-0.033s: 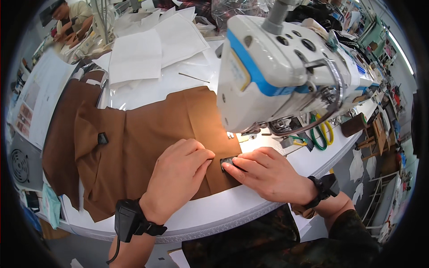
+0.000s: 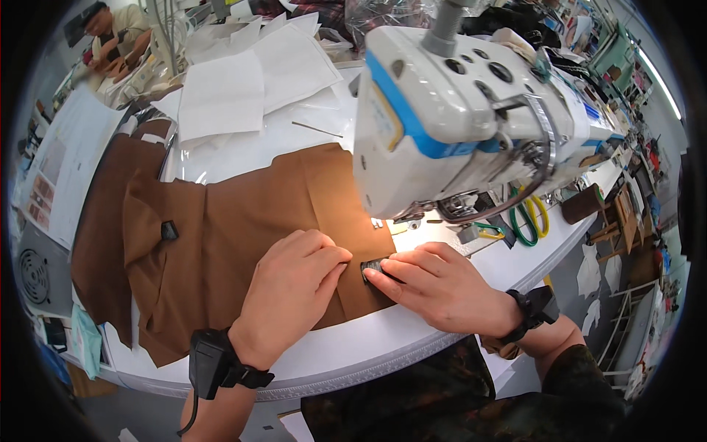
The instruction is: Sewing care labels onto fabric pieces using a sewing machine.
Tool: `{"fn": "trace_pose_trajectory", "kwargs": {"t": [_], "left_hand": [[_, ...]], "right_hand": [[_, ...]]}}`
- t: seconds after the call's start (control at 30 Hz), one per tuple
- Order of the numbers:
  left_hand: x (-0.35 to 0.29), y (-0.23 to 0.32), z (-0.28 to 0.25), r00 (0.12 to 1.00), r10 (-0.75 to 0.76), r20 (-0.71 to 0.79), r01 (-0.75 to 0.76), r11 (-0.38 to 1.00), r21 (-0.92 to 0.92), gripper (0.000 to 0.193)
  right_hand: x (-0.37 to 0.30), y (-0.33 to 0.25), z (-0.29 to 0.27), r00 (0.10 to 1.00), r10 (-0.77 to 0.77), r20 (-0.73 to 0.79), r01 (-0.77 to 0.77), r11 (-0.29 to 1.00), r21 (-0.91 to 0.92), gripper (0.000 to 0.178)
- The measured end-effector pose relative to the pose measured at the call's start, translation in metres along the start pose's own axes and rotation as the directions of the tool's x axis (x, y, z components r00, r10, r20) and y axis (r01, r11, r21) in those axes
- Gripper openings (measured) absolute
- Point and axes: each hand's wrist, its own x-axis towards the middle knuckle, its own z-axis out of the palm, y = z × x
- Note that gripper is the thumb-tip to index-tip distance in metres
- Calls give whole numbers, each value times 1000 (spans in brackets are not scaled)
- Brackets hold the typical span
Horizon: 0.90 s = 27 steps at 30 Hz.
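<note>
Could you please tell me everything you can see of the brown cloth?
The brown cloth looks like smooth fabric, spread on the white table, loosely folded at left, where a small black piece lies, with a crease or seam toward the right. The left hand is over the cloth; the right hand touches a dark patch near its right edge.

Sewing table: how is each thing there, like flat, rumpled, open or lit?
Brown fabric, flat near the hands, rumpled at left.
Left hand, fingertips together.
Right hand, fingers on small black patch.
Sewing machine, bright light beneath its head.
White paper sheets, overlapping.
Green-handled scissors, can't tell if open.
</note>
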Motion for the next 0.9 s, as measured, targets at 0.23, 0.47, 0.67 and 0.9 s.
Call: {"fn": "trace_pose_trajectory", "kwargs": {"t": [0.23, 0.47, 0.67, 0.9], "left_hand": [[6, 18, -5, 997, 53, 51, -57, 995, 81, 14], [27, 42, 11, 985, 95, 145, -120, 977, 174, 23], [36, 44, 17, 955, 123, 270, -182, 962, 204, 26], [18, 38, 22, 922, 276, 272, -347, 899, 266, 25]], "right_hand": [[-33, 9, -24, 978, 187, -90, -175, 976, 130, 46], [-76, 37, -29, 786, 603, -135, -616, 782, -97, 34], [-80, 50, -24, 817, 546, -184, -574, 801, -170, 24], [-62, 47, -23, 875, 453, -172, -433, 890, 141, 35]]}}
